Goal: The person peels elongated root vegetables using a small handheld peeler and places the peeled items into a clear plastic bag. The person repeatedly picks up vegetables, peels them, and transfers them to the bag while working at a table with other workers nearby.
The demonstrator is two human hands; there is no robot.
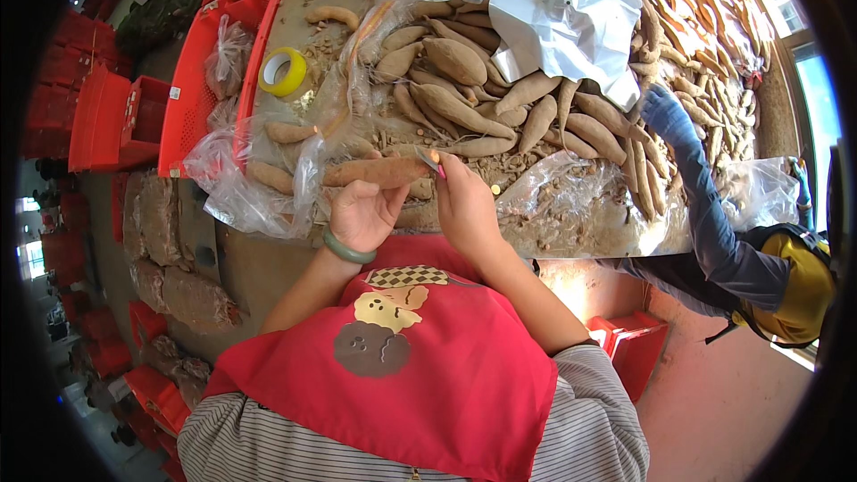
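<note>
My left hand (368, 206) holds a long brown root tuber (378, 173) from below, near its middle, level above the table. My right hand (469, 197) grips a small knife (428, 159) with a pink handle. Its blade lies against the tuber's right end, where a bit of orange flesh shows. Behind my hands spreads a heap of similar tubers (455, 104). To the left, a clear plastic bag (234, 181) lies with a few tubers in and about it.
A roll of yellow tape (283, 72) and a red plastic crate (181, 100) holding bagged goods are at left. Silvery plastic sheeting (562, 13) covers part of the heap. At right, a co-worker's gloved hand (666, 114) reaches among tubers. Soil and trimmings litter the table (596, 234).
</note>
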